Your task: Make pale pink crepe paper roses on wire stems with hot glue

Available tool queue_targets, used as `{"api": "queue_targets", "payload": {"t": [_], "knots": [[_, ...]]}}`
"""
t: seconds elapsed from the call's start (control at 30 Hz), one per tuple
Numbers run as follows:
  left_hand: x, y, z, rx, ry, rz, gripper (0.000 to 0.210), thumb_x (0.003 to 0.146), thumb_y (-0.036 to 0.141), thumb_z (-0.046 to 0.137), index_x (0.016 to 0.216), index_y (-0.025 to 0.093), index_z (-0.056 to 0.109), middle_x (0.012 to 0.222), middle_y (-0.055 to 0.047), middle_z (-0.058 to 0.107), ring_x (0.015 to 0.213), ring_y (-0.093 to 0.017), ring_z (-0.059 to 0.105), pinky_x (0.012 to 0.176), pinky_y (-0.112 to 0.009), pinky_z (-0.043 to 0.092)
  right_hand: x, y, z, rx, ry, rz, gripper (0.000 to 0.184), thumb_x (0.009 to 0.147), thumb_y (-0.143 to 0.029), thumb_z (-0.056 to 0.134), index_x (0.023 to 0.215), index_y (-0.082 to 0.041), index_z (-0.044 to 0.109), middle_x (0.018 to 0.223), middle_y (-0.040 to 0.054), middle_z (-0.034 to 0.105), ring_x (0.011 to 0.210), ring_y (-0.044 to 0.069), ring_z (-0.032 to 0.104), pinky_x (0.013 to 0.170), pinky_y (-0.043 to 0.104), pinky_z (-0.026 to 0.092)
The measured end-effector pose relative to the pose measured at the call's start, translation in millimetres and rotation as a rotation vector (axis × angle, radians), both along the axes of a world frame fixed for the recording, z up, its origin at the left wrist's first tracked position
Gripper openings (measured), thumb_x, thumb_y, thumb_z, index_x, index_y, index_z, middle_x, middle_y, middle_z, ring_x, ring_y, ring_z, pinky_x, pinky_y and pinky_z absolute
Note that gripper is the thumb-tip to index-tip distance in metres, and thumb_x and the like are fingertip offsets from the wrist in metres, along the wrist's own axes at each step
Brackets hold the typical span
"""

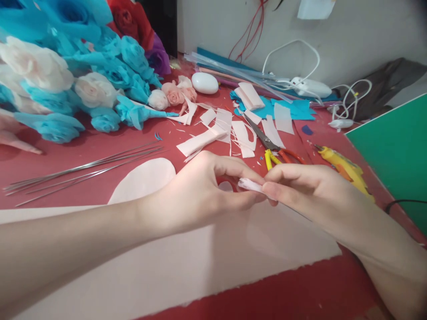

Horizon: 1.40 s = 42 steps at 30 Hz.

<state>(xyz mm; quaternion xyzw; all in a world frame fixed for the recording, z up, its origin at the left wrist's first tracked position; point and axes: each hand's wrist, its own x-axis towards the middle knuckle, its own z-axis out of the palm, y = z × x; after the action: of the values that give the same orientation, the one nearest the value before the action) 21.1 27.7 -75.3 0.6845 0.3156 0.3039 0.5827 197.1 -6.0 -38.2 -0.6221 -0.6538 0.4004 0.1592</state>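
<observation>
Your right hand (310, 186) is closed in a pinch, thumb pressed on the base of a small pale paper roll (250, 184), which points away toward your left. Your left hand (207, 191) arches around the roll, with its fingertips meeting the right's near that base; whether they press on it too is hidden. Holding it by the base probably keeps the layers tight while the loose end stays free. A thin wire (296, 211) runs back beneath your right hand, likely serving as a stem.

Under your forearms lies a broad pale sheet (187, 271), perhaps spread there to stay within reach. Beyond it, wires (83, 171) lie loosely bundled on the worktop (280, 289), while scissors (267, 140) rest among paper offcuts (202, 140). A yellow glue gun (343, 169) sits on your right, seemingly for easy pickup. Paper flowers (133, 58) crowd the far left, apparently clear of your working space.
</observation>
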Motion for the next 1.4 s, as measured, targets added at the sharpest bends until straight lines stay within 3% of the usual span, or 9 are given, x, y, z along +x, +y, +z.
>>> {"api": "queue_targets", "payload": {"t": [0.27,0.5,0.63,1.03,1.3,1.4], "knots": [[-3.2,-0.1,-1.8,0.019,0.023,-0.074,0.012,0.079,0.02,0.059,0.081,0.024,0.071,0.078,0.008,0.071,0.073,-0.012,0.065,0.063,-0.018,0.051,7.3,-0.8,-0.5,-0.031,-0.003,0.017,0.051,0.082,-0.065,0.036,0.062,-0.02,0.05,0.066,-0.0003,0.05,0.058,0.01,0.045,0.043,0.02,0.031],[-0.6,0.2,-2.1,-0.006,0.006,0.0,0.008,0.074,0.015,0.063,0.071,0.019,0.069,0.07,0.008,0.069,0.064,-0.006,0.062,0.056,-0.009,0.047,0.7,-0.4,-1.6,-0.053,0.016,0.028,0.037,0.078,-0.056,0.054,0.065,-0.021,0.053,0.055,-0.0058,0.044,0.048,0.005,0.038,0.04,0.015,0.028],[-0.6,0.6,-2.5,-0.005,0.016,0.004,0.007,0.075,0.017,0.062,0.071,0.019,0.068,0.068,0.008,0.068,0.063,-0.006,0.062,0.054,-0.011,0.047,0.6,0.0,-2.9,-0.027,0.023,0.031,0.037,0.08,-0.054,0.052,0.065,-0.02,0.053,0.056,-0.0059,0.043,0.049,0.004,0.039,0.042,0.015,0.028],[-0.7,0.4,-0.8,-0.044,0.036,-0.018,0.007,0.075,0.021,0.062,0.071,0.019,0.067,0.07,0.005,0.068,0.066,-0.01,0.062,0.058,-0.016,0.048,2.4,2.1,-1.6,-0.16,0.085,0.054,0.038,0.081,-0.056,0.05,0.069,-0.02,0.052,0.06,-0.0038,0.041,0.053,0.008,0.038,0.045,0.02,0.026],[-3.9,-1.1,2.3,-0.1,0.084,-0.067,0.012,0.077,0.025,0.06,0.08,0.019,0.07,0.08,0.001,0.07,0.075,-0.016,0.063,0.064,-0.023,0.05,14.9,2.8,-1.0,-0.193,0.167,0.139,0.044,0.087,-0.057,0.035,0.078,-0.02,0.058,0.07,-0.0007,0.048,0.066,0.011,0.045,0.06,0.024,0.034],[-3.1,0.0,2.6,-0.092,0.058,-0.061,0.011,0.077,0.022,0.06,0.079,0.019,0.07,0.08,0.001,0.07,0.076,-0.014,0.064,0.066,-0.021,0.05,19.3,3.7,-2.2,-0.138,0.214,0.077,0.041,0.088,-0.054,0.036,0.083,-0.024,0.063,0.073,-0.0008,0.056,0.069,0.011,0.049,0.062,0.023,0.036]]}}
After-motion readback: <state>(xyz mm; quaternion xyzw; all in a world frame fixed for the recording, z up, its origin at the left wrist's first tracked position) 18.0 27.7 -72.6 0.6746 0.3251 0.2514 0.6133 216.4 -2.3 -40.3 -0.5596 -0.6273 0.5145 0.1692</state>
